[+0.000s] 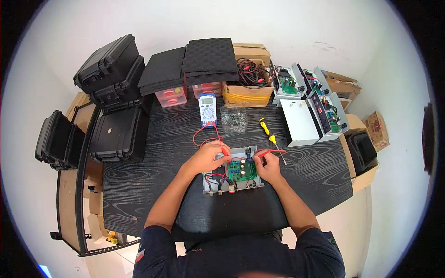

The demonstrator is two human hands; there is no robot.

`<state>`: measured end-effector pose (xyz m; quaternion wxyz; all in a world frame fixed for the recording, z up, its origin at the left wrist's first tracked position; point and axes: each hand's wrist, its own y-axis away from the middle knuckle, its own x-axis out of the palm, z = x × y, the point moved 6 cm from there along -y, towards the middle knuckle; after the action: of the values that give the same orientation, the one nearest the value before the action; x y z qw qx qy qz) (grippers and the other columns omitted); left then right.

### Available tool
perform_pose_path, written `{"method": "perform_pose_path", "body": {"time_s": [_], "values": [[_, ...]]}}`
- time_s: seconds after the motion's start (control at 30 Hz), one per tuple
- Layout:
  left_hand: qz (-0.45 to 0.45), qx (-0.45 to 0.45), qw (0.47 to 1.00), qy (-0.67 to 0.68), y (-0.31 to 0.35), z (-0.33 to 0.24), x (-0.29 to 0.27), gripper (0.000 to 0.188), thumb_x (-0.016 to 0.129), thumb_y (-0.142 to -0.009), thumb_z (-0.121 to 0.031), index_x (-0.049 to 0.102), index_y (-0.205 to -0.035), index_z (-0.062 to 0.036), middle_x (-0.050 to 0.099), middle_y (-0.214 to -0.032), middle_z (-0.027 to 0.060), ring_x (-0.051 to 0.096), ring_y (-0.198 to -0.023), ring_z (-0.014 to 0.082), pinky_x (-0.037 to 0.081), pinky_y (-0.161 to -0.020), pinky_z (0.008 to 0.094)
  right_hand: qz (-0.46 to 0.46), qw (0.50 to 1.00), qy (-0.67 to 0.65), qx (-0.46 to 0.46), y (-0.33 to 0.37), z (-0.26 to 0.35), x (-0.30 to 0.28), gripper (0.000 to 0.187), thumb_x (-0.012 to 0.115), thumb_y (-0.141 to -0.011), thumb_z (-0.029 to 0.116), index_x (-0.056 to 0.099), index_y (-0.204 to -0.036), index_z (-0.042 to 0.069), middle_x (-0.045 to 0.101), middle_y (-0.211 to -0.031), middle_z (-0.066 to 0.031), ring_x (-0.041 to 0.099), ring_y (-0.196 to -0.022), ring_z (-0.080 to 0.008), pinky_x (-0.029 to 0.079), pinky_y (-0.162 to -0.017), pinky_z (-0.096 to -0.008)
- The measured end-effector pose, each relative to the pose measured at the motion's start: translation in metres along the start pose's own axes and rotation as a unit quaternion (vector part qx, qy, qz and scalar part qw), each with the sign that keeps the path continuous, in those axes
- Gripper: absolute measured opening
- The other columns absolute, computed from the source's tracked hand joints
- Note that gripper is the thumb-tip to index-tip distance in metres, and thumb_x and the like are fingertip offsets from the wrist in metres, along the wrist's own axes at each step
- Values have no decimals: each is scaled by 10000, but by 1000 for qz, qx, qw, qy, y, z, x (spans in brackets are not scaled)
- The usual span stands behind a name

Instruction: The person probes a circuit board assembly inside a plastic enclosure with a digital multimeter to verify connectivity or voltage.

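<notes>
An open grey metal chassis (214, 165) rests on the dark table in front of me, with a green circuit board (250, 172) inside. Red and black wires run along the chassis's left side. My left hand (208, 157) pinches a red test probe (225, 151) over the board's upper left corner. At the board's right edge, my right hand (269, 167) is closed round another red probe (277, 151), whose lead end sticks out to the right. Beyond the chassis lies a white and blue multimeter (208, 111) with red leads looping from it. The probe tips are too small to make out.
A clear tray of small parts (234, 119) and a yellow screwdriver (264, 126) lie beyond my hands. Several opened chassis (299, 121) crowd the right. Black hard cases (119, 134) stack at left; foam sheets (211, 55) and a cable box (248, 96) stand at the back.
</notes>
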<state>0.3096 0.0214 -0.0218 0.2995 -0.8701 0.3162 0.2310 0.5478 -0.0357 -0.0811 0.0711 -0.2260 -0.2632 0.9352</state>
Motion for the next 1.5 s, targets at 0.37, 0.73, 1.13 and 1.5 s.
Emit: {"method": "perform_pose_path", "body": {"time_s": [0.37, 0.73, 1.13, 1.5], "values": [[-2, 10, 1000, -18, -1, 0, -1, 110, 781, -904, -111, 714, -951, -38, 748, -1062, 96, 692, -1014, 305, 548, -902, 417, 4, 1000, -3, 10, -1, -3, 1, 88, 746, -950, 77, 677, -938, 24, 598, -668, -42, 539, -545, -102, 441, -533, -282], [-7, 13, 999, -32, 0, -1, 1, 138, 787, -906, -143, 717, -953, -33, 742, -1046, 99, 686, -1023, 309, 542, -921, 426, 7, 1000, 12, 21, -3, 0, -1, 89, 735, -957, 85, 672, -933, 27, 576, -640, -24, 517, -537, -92, 429, -528, -275], [21, -5, 999, -25, -1, 0, 3, 128, 769, -927, -144, 718, -956, -30, 730, -1044, 90, 677, -1047, 299, 534, -948, 419, 18, 1000, 0, 21, -2, -3, 2, 83, 720, -973, 84, 662, -953, 27, 594, -643, -38, 572, -543, -117, 450, -531, -284], [5, -30, 999, 10, -1, 4, -14, 53, 677, -948, -53, 685, -974, -7, 728, -961, 113, 710, -898, 273, 560, -818, 383, 26, 999, -13, 41, 1, -7, 4, 97, 709, -982, 99, 650, -975, 23, 587, -650, -66, 569, -552, -141, 458, -543, -309]]}}
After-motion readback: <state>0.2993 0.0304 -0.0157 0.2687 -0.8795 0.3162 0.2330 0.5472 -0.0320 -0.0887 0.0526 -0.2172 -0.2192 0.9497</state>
